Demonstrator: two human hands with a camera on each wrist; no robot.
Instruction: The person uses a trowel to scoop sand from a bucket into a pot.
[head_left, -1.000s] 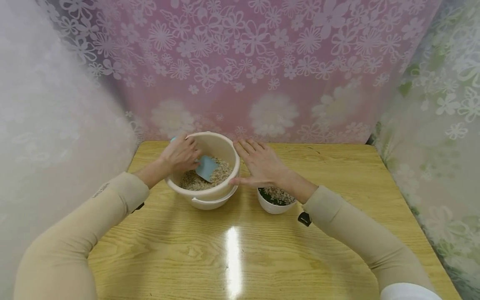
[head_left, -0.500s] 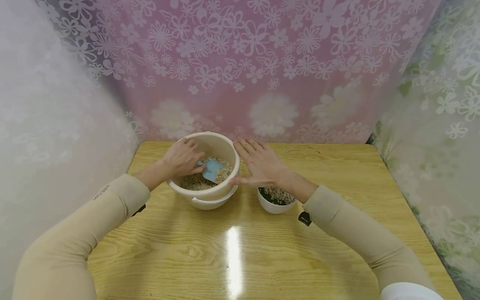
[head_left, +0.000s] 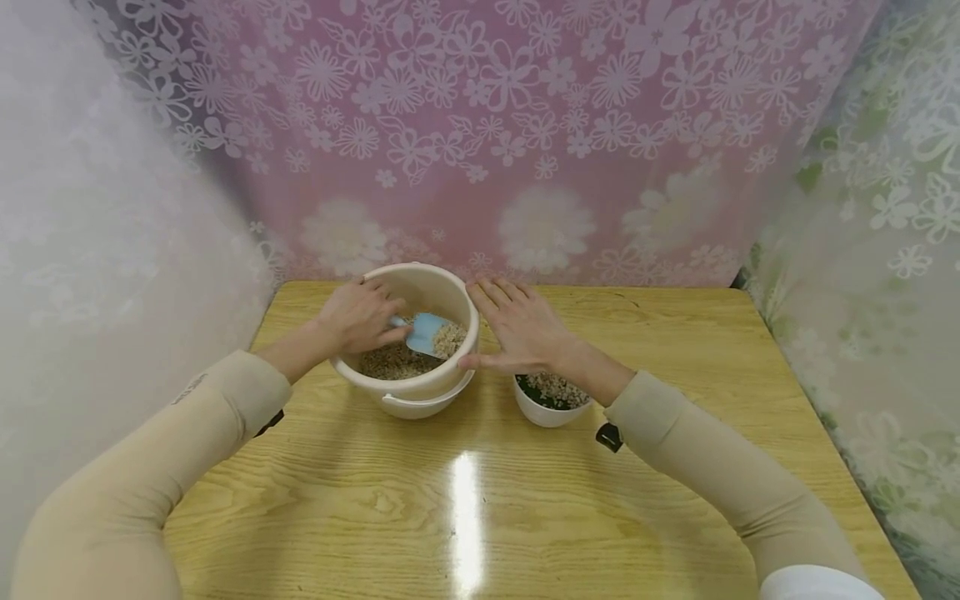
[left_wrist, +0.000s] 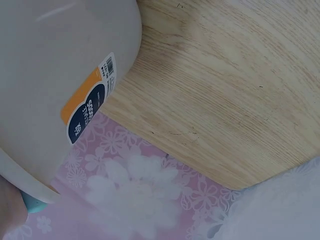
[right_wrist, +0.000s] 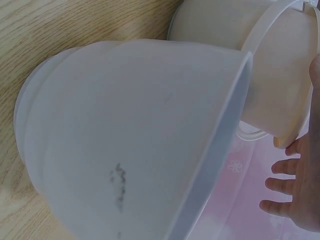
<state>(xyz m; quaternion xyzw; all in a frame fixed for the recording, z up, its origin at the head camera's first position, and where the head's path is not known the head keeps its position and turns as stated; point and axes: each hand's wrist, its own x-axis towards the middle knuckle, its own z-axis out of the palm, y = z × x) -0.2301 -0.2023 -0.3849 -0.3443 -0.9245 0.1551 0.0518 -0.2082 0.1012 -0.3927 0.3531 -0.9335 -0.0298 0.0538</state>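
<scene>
My left hand (head_left: 360,317) reaches over the near-left rim of a cream bucket (head_left: 420,390) and grips a light-blue scoop (head_left: 422,333). Pale coarse granules (head_left: 450,340) lie on the scoop's blade, with more granules (head_left: 396,363) beneath it in the bucket. A bit of the blue handle (left_wrist: 34,202) shows beside the rim in the left wrist view; the rest is hidden by the hand. My right hand (head_left: 521,329) rests on the bucket's right rim, fingers straight and spread. Under the right wrist stands a white pot (head_left: 546,414) holding similar granules and something dark green.
The wooden table (head_left: 465,517) ends at a pink floral curtain (head_left: 480,150) behind the bucket. Pale curtains close off both sides. A white bail handle (head_left: 427,406) hangs down the bucket's front. In the right wrist view the pot (right_wrist: 125,125) partly covers the bucket.
The left hand has turned and shifted the scoop through the granules toward the bucket's right side; a heap now sits on its blade. The right hand and pot have stayed put.
</scene>
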